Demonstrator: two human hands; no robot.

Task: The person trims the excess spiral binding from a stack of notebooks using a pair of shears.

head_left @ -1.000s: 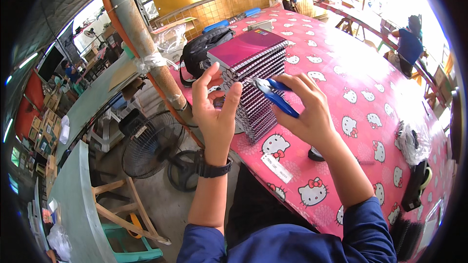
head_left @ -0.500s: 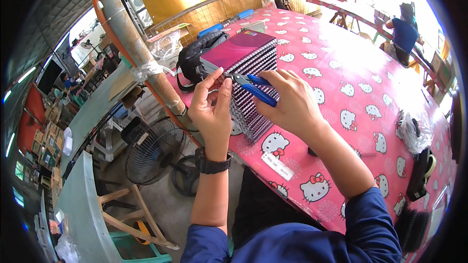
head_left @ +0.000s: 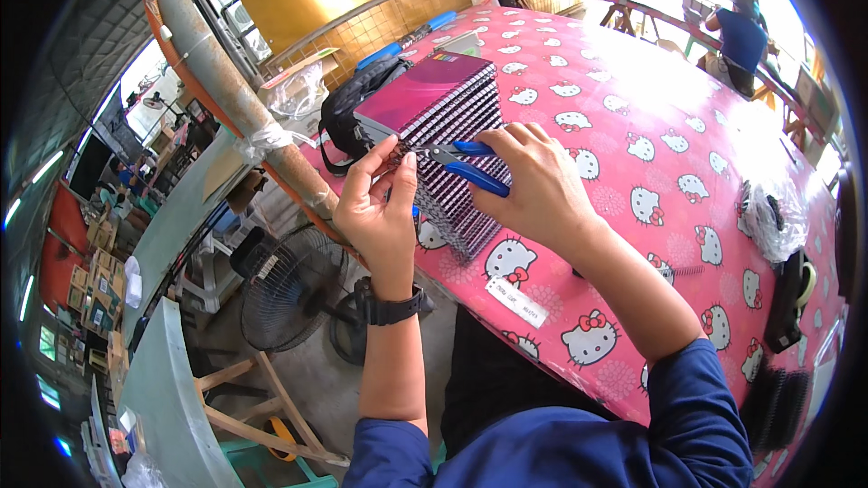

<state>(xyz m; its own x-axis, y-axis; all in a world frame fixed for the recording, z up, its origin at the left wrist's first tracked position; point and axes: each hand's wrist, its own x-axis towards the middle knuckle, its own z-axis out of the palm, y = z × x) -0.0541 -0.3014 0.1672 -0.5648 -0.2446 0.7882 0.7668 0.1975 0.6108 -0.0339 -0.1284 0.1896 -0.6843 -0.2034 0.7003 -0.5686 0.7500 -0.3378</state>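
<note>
A tall stack of spiral-bound notebooks [head_left: 425, 95] with a magenta top cover stands on the table, its coiled edges turned toward me. At the stack's near left corner, the thumb and forefinger of my left hand [head_left: 378, 212] pinch the end of a binding coil; the fingertips partly hide it. My right hand [head_left: 535, 179] is closed round the blue handles of a small pair of pliers or cutters [head_left: 479, 175]. Their metal jaws reach the coil end beside my left fingertips. A black watch is on my left wrist.
A pink patterned cloth covers the table [head_left: 579, 280]. A black bag [head_left: 348, 113] lies behind the stack. On the right are a clear plastic bag [head_left: 776, 221], a tape dispenser [head_left: 788, 303] and black coils [head_left: 776, 407]. A standing fan [head_left: 285, 289] and pole are left. Another person sits far right.
The whole view has shifted slightly. Both hands stay at the stack's corner, with the blue-handled tool still at the coil end and little visible change in grip.
</note>
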